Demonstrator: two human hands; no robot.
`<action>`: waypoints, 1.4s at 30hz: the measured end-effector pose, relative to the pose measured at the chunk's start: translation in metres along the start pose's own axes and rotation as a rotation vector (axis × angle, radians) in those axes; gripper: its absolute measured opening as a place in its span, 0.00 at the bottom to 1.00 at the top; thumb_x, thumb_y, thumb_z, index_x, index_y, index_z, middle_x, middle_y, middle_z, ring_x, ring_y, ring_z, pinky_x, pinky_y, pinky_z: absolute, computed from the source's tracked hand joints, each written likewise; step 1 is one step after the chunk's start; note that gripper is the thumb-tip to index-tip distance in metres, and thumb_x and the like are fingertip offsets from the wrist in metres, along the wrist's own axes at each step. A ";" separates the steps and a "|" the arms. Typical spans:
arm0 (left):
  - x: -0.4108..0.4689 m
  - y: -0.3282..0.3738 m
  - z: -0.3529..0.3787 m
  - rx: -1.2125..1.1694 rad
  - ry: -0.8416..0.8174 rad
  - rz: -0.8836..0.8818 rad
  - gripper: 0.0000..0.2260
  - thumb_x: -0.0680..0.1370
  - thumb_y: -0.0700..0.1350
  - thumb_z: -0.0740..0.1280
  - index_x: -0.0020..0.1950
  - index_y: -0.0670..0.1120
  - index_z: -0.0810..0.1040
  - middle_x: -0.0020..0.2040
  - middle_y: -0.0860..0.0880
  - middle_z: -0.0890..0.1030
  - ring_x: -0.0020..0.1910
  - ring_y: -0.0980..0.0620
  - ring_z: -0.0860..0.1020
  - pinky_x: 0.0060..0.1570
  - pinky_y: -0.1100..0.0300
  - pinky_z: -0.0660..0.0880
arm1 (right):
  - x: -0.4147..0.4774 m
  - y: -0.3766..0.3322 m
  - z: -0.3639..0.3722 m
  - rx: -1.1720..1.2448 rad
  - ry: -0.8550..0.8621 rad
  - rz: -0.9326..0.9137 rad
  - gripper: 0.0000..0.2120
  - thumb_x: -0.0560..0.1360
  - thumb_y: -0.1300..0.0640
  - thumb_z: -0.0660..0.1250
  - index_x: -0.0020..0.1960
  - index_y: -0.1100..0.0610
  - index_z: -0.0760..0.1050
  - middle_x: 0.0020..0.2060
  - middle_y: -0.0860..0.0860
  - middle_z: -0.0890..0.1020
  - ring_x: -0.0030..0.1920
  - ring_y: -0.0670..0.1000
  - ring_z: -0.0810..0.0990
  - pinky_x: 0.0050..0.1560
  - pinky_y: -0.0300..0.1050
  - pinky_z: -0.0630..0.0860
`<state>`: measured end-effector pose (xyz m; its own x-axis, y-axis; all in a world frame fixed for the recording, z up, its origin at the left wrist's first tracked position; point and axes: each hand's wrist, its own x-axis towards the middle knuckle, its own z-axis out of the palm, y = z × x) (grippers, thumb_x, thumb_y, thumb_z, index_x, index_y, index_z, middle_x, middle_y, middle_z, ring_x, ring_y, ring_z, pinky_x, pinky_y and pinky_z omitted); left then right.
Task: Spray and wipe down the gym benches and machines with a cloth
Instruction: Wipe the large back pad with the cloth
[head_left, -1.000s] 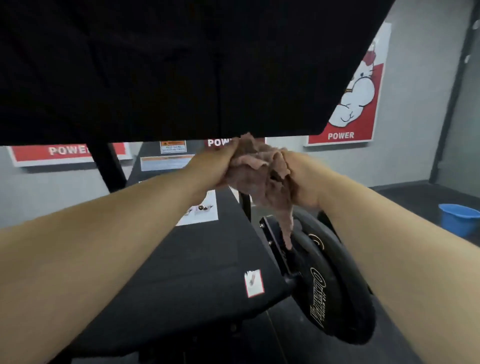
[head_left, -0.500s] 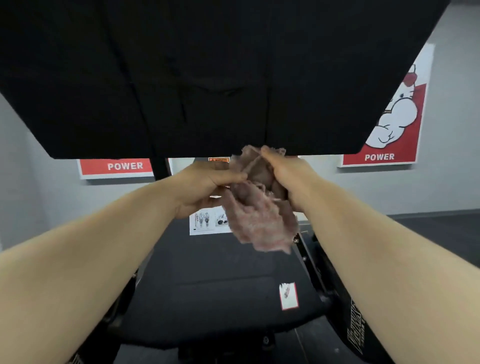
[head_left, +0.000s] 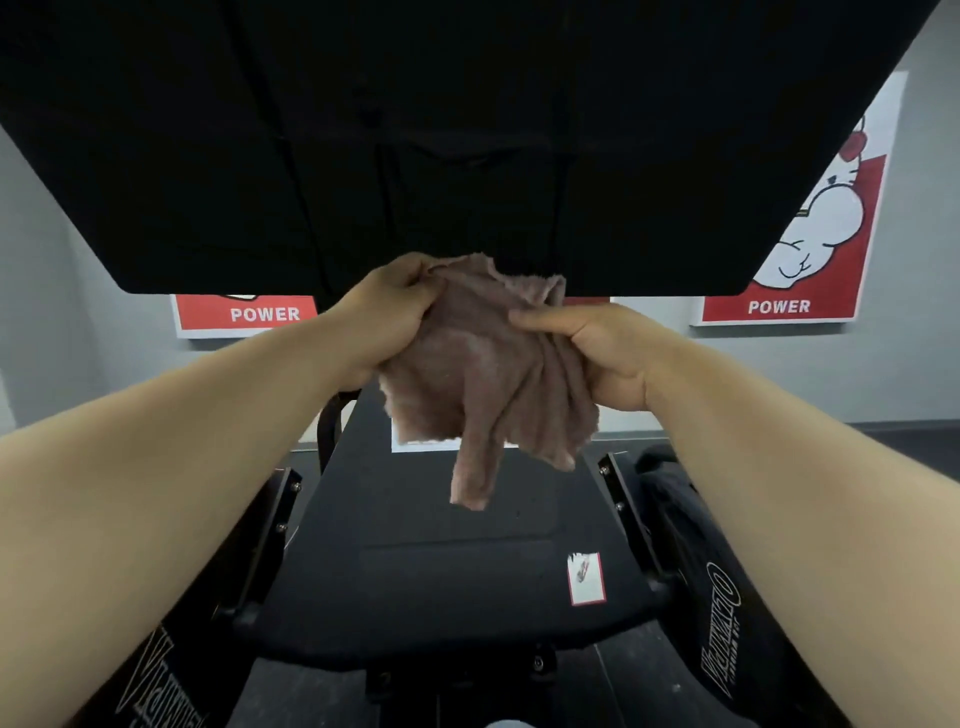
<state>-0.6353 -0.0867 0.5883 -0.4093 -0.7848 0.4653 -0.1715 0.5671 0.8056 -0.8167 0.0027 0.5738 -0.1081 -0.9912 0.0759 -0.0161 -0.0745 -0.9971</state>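
While cloth (head_left: 483, 374) hangs btwn both | L grip (head_left: 387, 317) clamped on it | R grip (head_left: 592, 348) same

**A:** what's the cloth (head_left: 483, 374) look like rn?

**B:** dusty pink-brown rag, frayed edges, bunched up at the top and spread partway, one long corner dangling down.

**A:** and the machine (head_left: 441, 561)?

**B:** black, flat padded panel right under the cloth, big black pad overhead. Cloth's hanging clear of the lower panel.
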 end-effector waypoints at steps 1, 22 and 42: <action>-0.003 0.000 -0.004 0.019 -0.095 -0.052 0.09 0.81 0.54 0.63 0.56 0.54 0.79 0.52 0.47 0.84 0.50 0.49 0.84 0.52 0.52 0.79 | -0.001 -0.001 -0.003 0.026 0.028 -0.011 0.13 0.76 0.56 0.70 0.56 0.62 0.80 0.52 0.59 0.84 0.54 0.57 0.84 0.55 0.53 0.79; -0.010 -0.052 -0.013 -0.395 0.145 -0.387 0.15 0.76 0.34 0.70 0.63 0.42 0.77 0.50 0.45 0.82 0.37 0.55 0.81 0.37 0.64 0.80 | 0.009 0.009 -0.025 -0.025 0.431 0.019 0.15 0.75 0.70 0.66 0.60 0.62 0.78 0.42 0.57 0.81 0.39 0.51 0.80 0.48 0.45 0.81; -0.010 -0.044 -0.061 0.316 -0.007 -0.466 0.10 0.73 0.48 0.71 0.49 0.43 0.82 0.41 0.48 0.78 0.39 0.51 0.75 0.38 0.61 0.72 | 0.014 0.003 -0.027 -0.455 0.325 0.097 0.05 0.72 0.58 0.69 0.44 0.60 0.77 0.35 0.54 0.81 0.36 0.54 0.81 0.36 0.45 0.80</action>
<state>-0.5689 -0.1196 0.5703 -0.2315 -0.9693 0.0834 -0.5954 0.2089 0.7758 -0.8447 -0.0084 0.5716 -0.4292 -0.9016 0.0546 -0.4102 0.1407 -0.9011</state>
